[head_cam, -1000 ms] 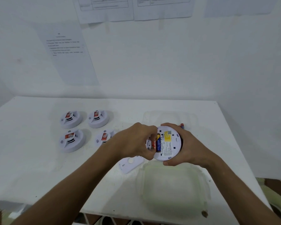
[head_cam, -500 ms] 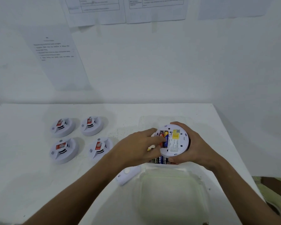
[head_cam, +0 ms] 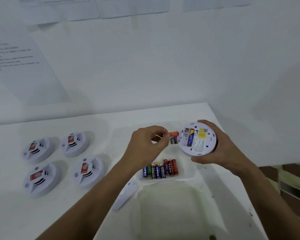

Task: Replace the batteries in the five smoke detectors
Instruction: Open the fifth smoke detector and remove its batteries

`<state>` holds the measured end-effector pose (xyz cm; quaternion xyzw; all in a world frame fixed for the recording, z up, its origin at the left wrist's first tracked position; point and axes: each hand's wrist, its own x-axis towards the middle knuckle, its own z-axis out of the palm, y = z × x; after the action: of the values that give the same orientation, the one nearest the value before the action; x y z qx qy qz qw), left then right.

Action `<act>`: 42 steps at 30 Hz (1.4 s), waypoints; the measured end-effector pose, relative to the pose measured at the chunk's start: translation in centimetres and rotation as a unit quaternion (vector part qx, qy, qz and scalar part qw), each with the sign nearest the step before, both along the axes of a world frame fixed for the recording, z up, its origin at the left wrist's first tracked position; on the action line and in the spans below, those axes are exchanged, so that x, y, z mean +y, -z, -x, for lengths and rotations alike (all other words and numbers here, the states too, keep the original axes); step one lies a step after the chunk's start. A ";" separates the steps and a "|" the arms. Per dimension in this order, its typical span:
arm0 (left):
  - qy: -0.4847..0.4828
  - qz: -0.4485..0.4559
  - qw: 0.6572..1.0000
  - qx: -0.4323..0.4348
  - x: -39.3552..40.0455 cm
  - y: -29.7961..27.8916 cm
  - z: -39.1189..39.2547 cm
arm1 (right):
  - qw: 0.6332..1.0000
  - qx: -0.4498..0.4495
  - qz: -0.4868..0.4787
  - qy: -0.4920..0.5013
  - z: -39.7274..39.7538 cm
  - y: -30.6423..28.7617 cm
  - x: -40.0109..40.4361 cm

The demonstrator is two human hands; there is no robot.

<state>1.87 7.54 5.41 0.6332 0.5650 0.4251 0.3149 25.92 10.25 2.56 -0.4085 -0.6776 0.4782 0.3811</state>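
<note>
Holding the open smoke detector [head_cam: 198, 139] back side up in our right hand [head_cam: 220, 149], we were at the battery-swap step on this unit. Our right grip was closed around its rim, fingers curled over the far edge and thumb under the near edge, keeping it lifted above the far end of the clear plastic container [head_cam: 184, 177] on the worktop [head_cam: 97, 123]. One blue-and-yellow battery [head_cam: 190, 138] sat in the compartment, and the slot beside it looked vacant.

Our left hand [head_cam: 145, 146] pinched a red-orange battery [head_cam: 172, 134] between thumb and fingertips, just beside the detector's left edge and apart from the bay. Whether that cell was an old one on its way out or a fresh one going in, we could not tell. By our judgement, the next move called for either dropping it with the loose batteries [head_cam: 160, 169] lying in the container or lining it up with the vacant slot, polarity matched, and pressing it home against the spring.

A dark battery [head_cam: 173, 140] lay under our left fingers, further back in the container. What looked like the battery cover [head_cam: 124, 194] rested on the worktop near our left forearm. The other four smoke detectors [head_cam: 62, 161] sat face up in a square at the left, well apart from our hands.
</note>
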 end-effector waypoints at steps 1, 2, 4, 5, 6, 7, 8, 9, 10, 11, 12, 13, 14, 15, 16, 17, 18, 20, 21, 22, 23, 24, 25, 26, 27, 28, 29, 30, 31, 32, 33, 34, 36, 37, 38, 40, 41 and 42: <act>0.014 0.021 1.000 -0.006 0.0 0.4 -0.3 | 1.000 0.004 0.005 0.012 -0.8 0.2 -0.3; 0.032 0.037 0.999 0.004 0.0 0.9 -0.5 | 1.000 0.006 0.010 0.025 -1.6 0.5 -0.6; 0.065 0.081 0.994 0.024 -0.1 1.9 -1.1 | 0.999 0.002 0.013 0.043 -2.7 1.1 -1.3; 0.072 0.105 0.991 0.034 0.0 2.5 -1.4 | 0.999 0.000 0.015 0.047 -3.1 1.4 -1.7; 0.071 0.122 0.989 0.051 0.1 3.2 -1.7 | 0.999 -0.002 0.020 0.050 -3.5 1.6 -2.1; 0.066 0.131 0.986 0.075 0.3 3.7 -1.9 | 0.998 -0.002 0.025 0.052 -3.7 1.9 -2.4; 0.065 0.136 0.984 0.100 0.4 4.2 -2.2 | 0.998 -0.003 0.027 0.053 -3.9 2.1 -2.7; 0.069 0.138 0.981 0.121 0.5 4.6 -2.5 | 0.998 -0.003 0.027 0.054 -4.1 2.2 -3.0; 0.076 0.135 0.978 0.139 0.6 4.9 -2.7 | 0.998 -0.003 0.028 0.054 -4.2 2.3 -3.3; 0.079 0.129 0.975 0.160 0.7 5.1 -3.0 | 0.998 -0.002 0.029 0.054 -4.4 2.4 -3.5; 0.078 0.119 0.973 0.183 0.7 5.2 -3.2 | 0.998 -0.001 0.031 0.053 -4.5 2.4 -3.7; 0.076 0.109 0.970 0.202 0.7 5.3 -3.3 | 0.998 0.000 0.031 0.051 -4.6 2.5 -3.9; 0.073 0.102 0.968 0.218 0.8 5.4 -3.5 | 0.998 0.001 0.031 0.050 -4.8 2.6 -4.1; 0.069 0.098 0.966 0.230 0.8 5.5 -3.8 | 0.998 0.002 0.032 0.049 -4.9 2.6 -4.3; 0.067 0.097 0.963 0.243 0.9 5.6 -4.0 | 0.998 0.003 0.033 0.048 -5.0 2.7 -4.5; 0.068 0.101 0.958 0.259 0.8 5.7 -4.3 | 0.998 0.002 0.033 0.046 -5.1 2.7 -4.6; 0.070 0.104 0.953 0.275 0.7 5.8 -4.5 | 0.998 0.001 0.032 0.045 -5.2 2.7 -4.7; 0.068 0.107 0.947 0.295 0.6 5.9 -4.6 | 0.999 -0.001 0.031 0.043 -5.1 2.7 -4.9; 0.065 0.107 0.947 0.294 0.5 6.0 -4.6 | 0.999 -0.003 0.031 0.042 -5.1 2.6 -4.9; 0.061 0.108 0.949 0.289 0.5 6.0 -4.5 | 0.999 -0.003 0.031 0.040 -5.1 2.7 -5.0; 0.056 0.112 0.951 0.282 0.5 6.1 -4.4 | 0.999 -0.004 0.032 0.037 -5.0 2.7 -5.0; 0.051 0.117 0.953 0.273 0.5 6.1 -4.3 | 0.999 -0.004 0.033 0.033 -4.9 2.7 -5.1; 0.045 0.123 0.956 0.263 0.4 6.1 -4.2 | 0.999 -0.006 0.032 0.029 -4.8 2.6 -5.1; 0.041 0.124 0.959 0.252 0.3 5.9 -4.1 | 0.999 -0.008 0.030 0.026 -4.7 2.6 -5.1; 0.035 0.117 0.964 0.236 0.1 5.6 -4.1 | 0.999 -0.009 0.028 0.025 -4.5 2.5 -5.2; 0.027 0.102 0.971 0.216 -0.2 5.1 -4.1 | 0.999 -0.009 0.026 0.022 -4.4 2.5 -5.2; 0.023 0.078 0.978 0.191 -0.6 4.4 -4.1 | 0.999 -0.008 0.025 0.019 -4.2 2.4 -5.2; 0.030 0.050 0.985 0.164 -1.0 3.7 -4.1 | 1.000 -0.006 0.023 0.014 -3.9 2.2 -5.2; 0.052 0.026 0.989 0.140 -1.4 2.8 -4.2 | 1.000 -0.004 0.022 0.006 -3.7 2.1 -5.2; 0.087 0.013 0.989 0.122 -1.7 1.9 -4.3 | 1.000 -0.001 0.020 -0.004 -3.4 2.0 -5.1; 0.126 0.014 0.985 0.115 -2.0 1.1 -4.5 | 1.000 0.003 0.019 -0.013 -3.0 2.0 -5.1; 0.158 0.020 0.980 0.122 -2.3 0.5 -4.6 | 1.000 0.008 0.019 -0.021 -2.7 1.8 -5.1; 0.186 0.019 0.969 0.158 -2.5 -0.3 -4.6 | 0.999 0.014 0.014 -0.032 -2.1 1.6 -5.2; 0.184 0.018 0.968 0.170 -2.7 -0.5 -4.5 | 0.999 0.015 0.011 -0.036 -1.8 1.5 -5.2; 0.177 0.018 0.969 0.171 -2.8 -0.7 -4.4 | 0.999 0.016 0.008 -0.039 -1.6 1.4 -5.2; 0.168 0.022 0.972 0.164 -3.1 -0.8 -4.1 | 0.999 0.019 0.006 -0.049 -1.4 1.1 -5.3; 0.168 0.029 0.972 0.160 -3.3 -0.9 -4.0 | 0.998 0.018 0.003 -0.055 -1.3 1.0 -5.3; 0.169 0.039 0.973 0.154 -3.4 -0.9 -3.9 | 0.998 0.017 0.000 -0.059 -1.2 0.9 -5.3</act>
<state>5.79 4.18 6.35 0.7648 0.5075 0.2405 0.3158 27.13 4.91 1.63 -0.3595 -0.6937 0.5072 0.3637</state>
